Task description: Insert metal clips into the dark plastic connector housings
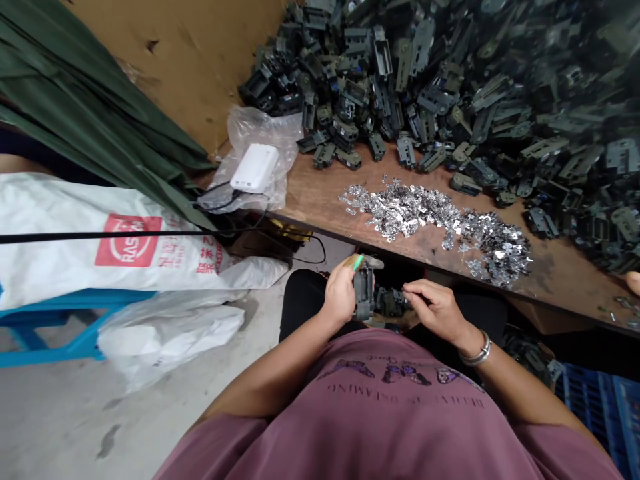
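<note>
My left hand (pixel 341 291) is wrapped round a dark grey plastic housing (pixel 364 292), held upright above my lap. Something green and yellow shows at that hand's thumb. To the right of the housing, my right hand (pixel 436 307) is closed in a pinch, thumb against forefinger. Whatever sits between those fingertips is too small to make out. Below and between the hands lie more dark plastic parts (pixel 390 301). On the table edge just beyond is a scattered heap of small shiny metal clips (pixel 410 210).
A large pile of dark plastic housings (pixel 390 87) covers the back of the wooden table (pixel 320 190). A white power bank (pixel 255 168) with cables lies on clear plastic. White sacks (pixel 65 207) rest on a blue stool (pixel 55 340) at left. Another person's fingers (pixel 633 283) show at right.
</note>
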Tool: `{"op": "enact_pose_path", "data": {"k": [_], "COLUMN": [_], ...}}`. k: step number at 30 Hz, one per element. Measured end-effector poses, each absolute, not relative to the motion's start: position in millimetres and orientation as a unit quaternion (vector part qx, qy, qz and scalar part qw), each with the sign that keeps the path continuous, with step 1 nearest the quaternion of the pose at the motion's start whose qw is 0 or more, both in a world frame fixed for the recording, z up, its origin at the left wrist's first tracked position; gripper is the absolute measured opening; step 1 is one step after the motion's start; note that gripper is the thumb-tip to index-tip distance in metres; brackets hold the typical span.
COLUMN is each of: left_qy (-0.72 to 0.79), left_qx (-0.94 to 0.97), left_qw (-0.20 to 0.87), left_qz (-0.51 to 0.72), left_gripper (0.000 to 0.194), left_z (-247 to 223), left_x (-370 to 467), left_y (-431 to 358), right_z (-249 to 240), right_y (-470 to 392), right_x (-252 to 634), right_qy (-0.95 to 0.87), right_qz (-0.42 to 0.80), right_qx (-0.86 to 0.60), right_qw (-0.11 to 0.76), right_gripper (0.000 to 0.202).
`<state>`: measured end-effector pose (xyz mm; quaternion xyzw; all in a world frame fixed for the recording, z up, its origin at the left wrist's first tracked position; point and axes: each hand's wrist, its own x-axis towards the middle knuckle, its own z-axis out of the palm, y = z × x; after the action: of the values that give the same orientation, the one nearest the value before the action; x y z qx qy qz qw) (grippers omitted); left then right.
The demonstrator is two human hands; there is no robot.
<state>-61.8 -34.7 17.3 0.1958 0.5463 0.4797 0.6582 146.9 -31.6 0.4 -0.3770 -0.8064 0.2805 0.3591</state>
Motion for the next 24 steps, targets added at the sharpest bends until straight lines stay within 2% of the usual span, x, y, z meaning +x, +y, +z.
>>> {"op": "enact_pose_path", "data": {"k": [2, 6, 9, 11, 13, 15, 18, 21, 24], "left_qy": [0.548, 0.51, 0.514, 0.519, 0.523, 0.545, 0.577, 0.602, 0.592], "left_qx": [0.182, 0.184, 0.316, 0.436, 0.541, 0.594, 0.615, 0.625, 0.649], "left_qw": [0.661, 0.686, 0.695, 0.654, 0.606, 0.557, 0.508, 0.471, 0.454], "left_qz": [0.48, 0.485, 0.391, 0.337, 0.259, 0.199, 0.176, 0.161, 0.147], "left_gripper": [0.041, 0.04, 0.034, 0.027, 0.032, 0.035, 0.031, 0.03, 0.043], "left_z": [15, 12, -1, -18, -40, -59, -79, -86, -84], "left_x": [-62, -65, -69, -69, -66, -58, -42, -24, -10], "left_y": [-34, -31, -30, -26, -21, -13, -1, 7, 7], "right_z": [1, 3, 1, 0, 2, 5, 9, 8, 4], "right_y": [-28, -11, 21, 50, 84, 117, 158, 189, 211], "right_x": [150, 166, 190, 209, 227, 238, 242, 237, 237], "right_qy": [-0.809, -0.798, -0.775, -0.759, -0.748, -0.745, -0.742, -0.738, -0.737], "right_qz": [0.279, 0.255, 0.199, 0.15, 0.095, 0.039, -0.023, -0.064, -0.088], "right_qx": [-0.377, -0.42, -0.49, -0.54, -0.58, -0.607, -0.637, -0.66, -0.669], "right_qw": [0.354, 0.348, 0.346, 0.331, 0.307, 0.274, 0.209, 0.128, 0.052], "right_gripper": [0.013, 0.013, 0.015, 0.02, 0.026, 0.032, 0.039, 0.037, 0.03]}}
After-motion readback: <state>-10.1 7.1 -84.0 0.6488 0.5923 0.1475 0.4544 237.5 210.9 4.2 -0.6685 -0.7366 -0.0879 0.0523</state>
